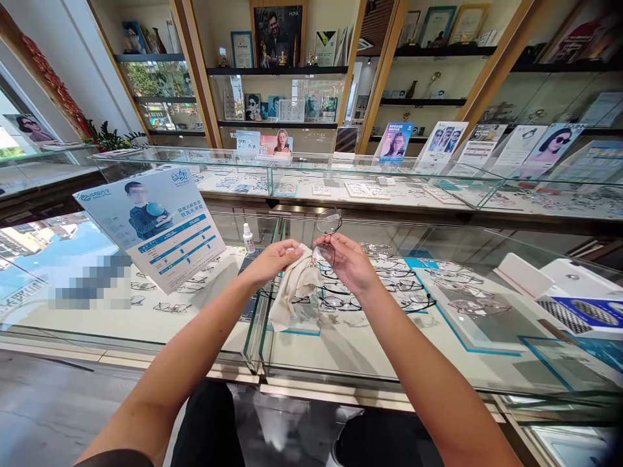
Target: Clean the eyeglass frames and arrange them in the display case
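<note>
My right hand [349, 261] pinches a pair of thin-framed glasses [328, 228], held on end above the glass counter, one lens above the other. My left hand [273, 258] grips a beige cleaning cloth [293, 292] that hangs down from my fingers and touches the lower lens. Both hands meet just above the seam between two display cases. A small white spray bottle [248, 238] stands on the glass just beyond my left hand.
Glass display cases [370, 363] hold rows of spectacle frames. A tilted blue-and-white advertising board [156, 224] stands at left. A white box and a blue case [579, 305] lie at right. Shelves with posters and trophies line the back wall.
</note>
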`<state>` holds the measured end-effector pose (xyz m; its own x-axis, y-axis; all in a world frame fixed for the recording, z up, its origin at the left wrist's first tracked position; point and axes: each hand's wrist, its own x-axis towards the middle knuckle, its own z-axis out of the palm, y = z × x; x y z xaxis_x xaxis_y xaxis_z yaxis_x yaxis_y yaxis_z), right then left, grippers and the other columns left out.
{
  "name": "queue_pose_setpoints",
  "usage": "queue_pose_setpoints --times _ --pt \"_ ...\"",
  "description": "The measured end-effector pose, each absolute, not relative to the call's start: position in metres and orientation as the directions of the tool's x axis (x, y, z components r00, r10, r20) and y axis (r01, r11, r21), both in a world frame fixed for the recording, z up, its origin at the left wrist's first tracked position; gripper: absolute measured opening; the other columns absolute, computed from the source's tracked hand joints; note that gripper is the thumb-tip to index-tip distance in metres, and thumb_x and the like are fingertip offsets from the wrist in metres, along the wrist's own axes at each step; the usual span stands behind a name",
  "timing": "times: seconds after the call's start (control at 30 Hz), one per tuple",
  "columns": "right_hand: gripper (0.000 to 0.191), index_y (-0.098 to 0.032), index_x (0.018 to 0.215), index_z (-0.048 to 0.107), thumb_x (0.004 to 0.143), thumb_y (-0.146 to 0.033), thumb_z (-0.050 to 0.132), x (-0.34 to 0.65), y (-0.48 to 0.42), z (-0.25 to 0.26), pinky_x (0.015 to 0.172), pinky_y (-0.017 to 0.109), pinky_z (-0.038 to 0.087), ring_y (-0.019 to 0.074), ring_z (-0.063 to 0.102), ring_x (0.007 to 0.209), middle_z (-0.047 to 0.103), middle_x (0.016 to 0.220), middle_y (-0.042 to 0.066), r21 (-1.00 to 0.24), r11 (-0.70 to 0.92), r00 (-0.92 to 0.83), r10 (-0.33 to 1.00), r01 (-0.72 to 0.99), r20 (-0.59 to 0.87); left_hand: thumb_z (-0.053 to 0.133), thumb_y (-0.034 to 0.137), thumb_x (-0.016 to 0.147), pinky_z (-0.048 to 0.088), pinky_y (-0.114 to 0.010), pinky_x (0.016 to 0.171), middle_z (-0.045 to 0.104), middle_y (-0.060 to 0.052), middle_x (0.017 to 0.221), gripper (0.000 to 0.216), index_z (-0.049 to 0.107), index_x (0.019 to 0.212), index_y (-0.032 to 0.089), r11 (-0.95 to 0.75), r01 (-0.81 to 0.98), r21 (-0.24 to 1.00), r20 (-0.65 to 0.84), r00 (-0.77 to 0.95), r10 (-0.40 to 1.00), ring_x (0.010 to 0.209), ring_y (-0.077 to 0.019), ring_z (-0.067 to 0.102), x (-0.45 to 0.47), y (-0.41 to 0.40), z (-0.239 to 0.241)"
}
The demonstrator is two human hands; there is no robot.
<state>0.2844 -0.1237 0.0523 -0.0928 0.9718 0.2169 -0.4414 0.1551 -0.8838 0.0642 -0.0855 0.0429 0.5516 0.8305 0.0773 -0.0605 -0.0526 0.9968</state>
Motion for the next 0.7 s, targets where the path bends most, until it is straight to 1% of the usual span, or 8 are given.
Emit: queue_pose_setpoints --times 0.07,0.2,0.33,0.4,0.5,0.63,0.7 --pt "0.038 -0.026 0.085 0.078 0.072 -0.054 0.1 0.284 -0.123 0.05 0.086 0.033 0.058 0.019 0.073 0.094 0.082 0.101 0.004 -0.894 0.156 -0.095 0.972 -0.421 0.215 0.089 0.075 0.075 0.027 -0.023 0.055 0.057 0.004 0.067 0.063 0.066 0.092 0.019 -0.038 -0.053 0.998 0.061 0.562 0.825 0.056 -0.0091 0.044 0.066 -0.087 0.042" --pt "0.04 -0.025 0.082 0.076 0.071 -0.055 0.1 0.283 -0.121 0.045 0.085 0.033 0.058 0.0186 0.072 0.091 0.083 0.101 0.004 -0.899 0.143 -0.113 0.972 -0.413 0.206 0.09 0.076 0.074 0.035 -0.023 0.059 0.065 0.001 0.075 0.065 0.065 0.096 0.02 0.018 -0.075 0.997 0.031 0.603 0.797 0.062 -0.0115 0.054 0.066 -0.089 0.041" --pt "0.039 -0.025 0.082 0.078 0.071 -0.055 0.101 0.283 -0.117 0.048 0.089 0.033 0.058 0.0176 0.072 0.092 0.083 0.101 0.004 -0.898 0.144 -0.101 0.974 -0.415 0.203 0.09 0.076 0.074 0.036 -0.022 0.061 0.066 0.002 0.078 0.067 0.062 0.097 0.019 0.028 -0.101 0.994 0.041 0.621 0.783 0.063 -0.01 0.055 0.065 -0.089 0.041" --pt "0.039 -0.025 0.083 0.08 0.07 -0.055 0.101 0.282 -0.114 0.052 0.086 0.032 0.058 0.0169 0.072 0.089 0.083 0.102 0.004 -0.905 0.145 -0.095 0.976 -0.4 0.198 0.09 0.075 0.075 0.037 -0.022 0.061 0.065 0.003 0.077 0.067 0.062 0.098 0.019 0.024 -0.106 0.994 0.047 0.618 0.785 0.063 -0.0099 0.055 0.065 -0.089 0.041" --pt "0.04 -0.025 0.083 0.082 0.069 -0.056 0.102 0.278 -0.111 0.058 0.08 0.03 0.057 0.0158 0.07 0.084 0.084 0.1 0.003 -0.918 0.141 -0.094 0.977 -0.371 0.189 0.092 0.074 0.074 0.038 -0.022 0.06 0.066 0.003 0.075 0.068 0.059 0.098 0.02 0.019 -0.147 0.989 0.071 0.578 0.813 0.06 -0.0098 0.055 0.067 -0.089 0.041" --pt "0.04 -0.024 0.082 0.08 0.07 -0.056 0.1 0.263 -0.113 0.06 0.077 0.03 0.057 0.017 0.07 0.083 0.085 0.1 0.005 -0.917 0.142 -0.096 0.977 -0.374 0.191 0.094 0.074 0.07 0.041 -0.022 0.058 0.068 0.004 0.071 0.071 0.057 0.097 0.02 0.019 -0.245 0.969 0.105 0.48 0.871 0.057 -0.0102 0.056 0.072 -0.088 0.04" --pt "0.041 -0.024 0.083 0.079 0.07 -0.056 0.1 0.256 -0.114 0.059 0.072 0.03 0.056 0.0171 0.069 0.08 0.085 0.098 0.005 -0.916 0.147 -0.102 0.975 -0.374 0.199 0.097 0.072 0.068 0.043 -0.022 0.057 0.069 0.004 0.072 0.072 0.057 0.097 0.02 0.039 -0.289 0.956 0.102 0.457 0.884 0.057 -0.0103 0.057 0.073 -0.088 0.04"
